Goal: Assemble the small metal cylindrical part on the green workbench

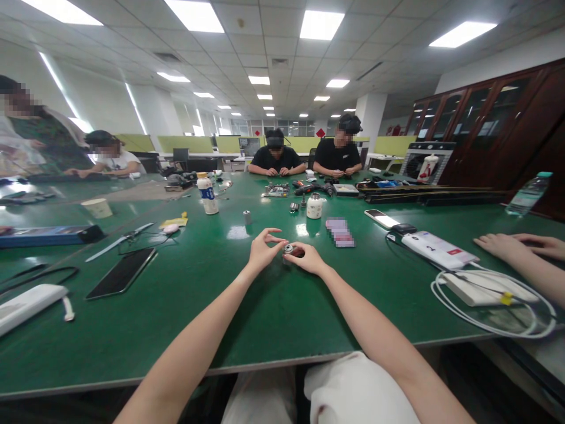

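Note:
A small silver metal cylinder [288,249] with a dark detail on its top end is held just over the green table. My right hand [309,259] has its thumb and curled fingers closed around the cylinder's right side. From the left, my left hand [265,252] reaches in, fingers spread and partly bent, with its lowest fingertip at the cylinder's upper edge. Whether that tip touches the metal is too small to tell. Another grey metal cylinder [246,218] stands upright beyond my left hand.
Beyond my hands stand a white patterned jar [314,207] and a white-and-blue bottle [207,194]. A dark phone [121,274] lies to the left. At right are a power bank [439,249], coiled white cable [441,288] and another person's hands [507,247]. Several people sit around the table.

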The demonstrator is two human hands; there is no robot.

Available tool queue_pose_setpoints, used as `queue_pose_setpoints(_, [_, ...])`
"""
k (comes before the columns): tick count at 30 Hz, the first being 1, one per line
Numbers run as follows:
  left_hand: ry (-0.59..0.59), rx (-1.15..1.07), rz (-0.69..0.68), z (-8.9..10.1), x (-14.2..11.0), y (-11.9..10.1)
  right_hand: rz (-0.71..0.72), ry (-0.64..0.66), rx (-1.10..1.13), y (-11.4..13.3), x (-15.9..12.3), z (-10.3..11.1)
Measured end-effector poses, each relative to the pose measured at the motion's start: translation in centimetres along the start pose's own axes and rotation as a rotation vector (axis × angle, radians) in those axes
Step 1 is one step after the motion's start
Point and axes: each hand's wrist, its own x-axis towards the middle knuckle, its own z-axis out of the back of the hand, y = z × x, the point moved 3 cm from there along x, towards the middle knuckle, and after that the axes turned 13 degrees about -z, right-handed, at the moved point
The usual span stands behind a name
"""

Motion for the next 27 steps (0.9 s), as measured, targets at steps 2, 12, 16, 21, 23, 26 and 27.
queue_pose_setpoints(2, [0.029, 0.004, -0.024, -0.5, -0.1, -0.6, 0.0, 0.008, -0.001, 0.0, 0.0, 0.0])
queue_pose_setpoints(12, [0.097, 0.046, -0.07, -0.9, -0.5, -1.2, -0.004, 0.014, 0.009, -0.2, 0.1, -0.1])
queue_pose_setpoints(16, [0.118, 0.064, -0.103, -1.0, -0.4, -1.4, -0.009, 0.012, 0.005, -0.4, 0.3, -0.1])
queue_pose_setpoints(21, [0.115, 0.148, -0.098, -0.7, -0.3, -1.4, 0.0, 0.01, 0.007, -0.3, 0.2, -0.1])
queue_pose_setpoints(23, [0.12, 0.157, -0.084, -0.7, -0.2, -1.4, 0.002, 0.005, 0.003, -0.3, 0.2, -0.1])
queue_pose_setpoints(26, [0.112, 0.142, -0.094, -0.8, -0.3, -1.3, 0.01, -0.007, -0.007, -0.2, 0.1, -0.1])
queue_pose_setpoints(27, [0.107, 0.14, -0.097, -0.8, -0.3, -1.3, 0.012, -0.01, -0.009, -0.2, 0.1, -0.1])
